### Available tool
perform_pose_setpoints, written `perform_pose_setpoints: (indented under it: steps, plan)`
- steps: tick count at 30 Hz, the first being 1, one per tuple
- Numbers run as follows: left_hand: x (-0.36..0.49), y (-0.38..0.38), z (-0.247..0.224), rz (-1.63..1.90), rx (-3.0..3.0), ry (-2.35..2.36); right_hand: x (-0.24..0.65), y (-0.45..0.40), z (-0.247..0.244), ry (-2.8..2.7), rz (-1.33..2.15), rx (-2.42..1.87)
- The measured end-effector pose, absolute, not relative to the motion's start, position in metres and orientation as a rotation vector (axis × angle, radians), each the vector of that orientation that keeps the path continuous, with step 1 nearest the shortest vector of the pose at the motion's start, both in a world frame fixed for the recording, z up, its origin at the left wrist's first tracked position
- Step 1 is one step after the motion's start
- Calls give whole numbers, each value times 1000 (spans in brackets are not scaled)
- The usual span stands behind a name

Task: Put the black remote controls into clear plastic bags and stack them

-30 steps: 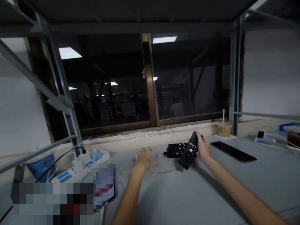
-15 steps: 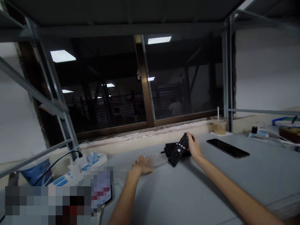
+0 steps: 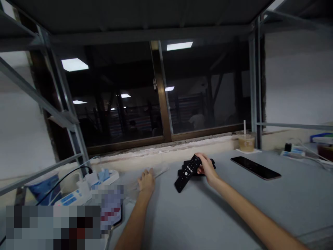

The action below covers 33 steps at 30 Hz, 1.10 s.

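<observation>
My right hand (image 3: 207, 167) grips a black remote control (image 3: 186, 176) by its upper end, tilted with its light buttons facing me. Behind it on the grey table lie dark objects (image 3: 180, 172), perhaps more remotes; the held one partly covers them, so their kind is hard to tell. To the left, my left hand (image 3: 147, 181) has its fingers curled on a clear plastic bag (image 3: 162, 169), crumpled on the tabletop. How firmly it is pinched does not show. A black smartphone (image 3: 256, 168) lies flat to the right of my right hand.
A drink cup (image 3: 246, 143) with a straw stands at the back right. On the left is a white power strip (image 3: 111, 177) with plugs and cables, near a blurred-out area. Metal frame posts (image 3: 256, 86) flank the window (image 3: 205, 86). More cables (image 3: 304, 149) lie far right.
My left hand has moved left, and the plastic bag has shifted left with it. The remote in my right hand has come lower and left, away from the dark objects behind it.
</observation>
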State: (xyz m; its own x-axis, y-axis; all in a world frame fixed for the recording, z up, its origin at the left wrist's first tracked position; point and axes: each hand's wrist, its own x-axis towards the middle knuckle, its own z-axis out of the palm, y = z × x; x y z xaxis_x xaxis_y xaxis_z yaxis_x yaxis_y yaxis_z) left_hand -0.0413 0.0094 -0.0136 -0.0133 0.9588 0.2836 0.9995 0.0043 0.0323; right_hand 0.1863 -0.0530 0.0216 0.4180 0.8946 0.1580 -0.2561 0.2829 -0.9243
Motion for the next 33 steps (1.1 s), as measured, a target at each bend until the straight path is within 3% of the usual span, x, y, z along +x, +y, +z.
perform_pose_setpoints:
  steps: [11, 15, 21, 33]
  plan:
    - [-36, 6, -8, -478, -2008, -2114, 188, -56, 23, -988, 818, -1212]
    - [-36, 6, -13, -374, -2067, -2135, 181, -58, 14, -1252, 950, -1234]
    - [-37, 6, -18, -283, -2158, -2005, 185, -57, -3, -1615, 861, -1277]
    - [-23, -5, 13, -815, -2049, -1668, 182, -57, -10, -1845, 781, -1228]
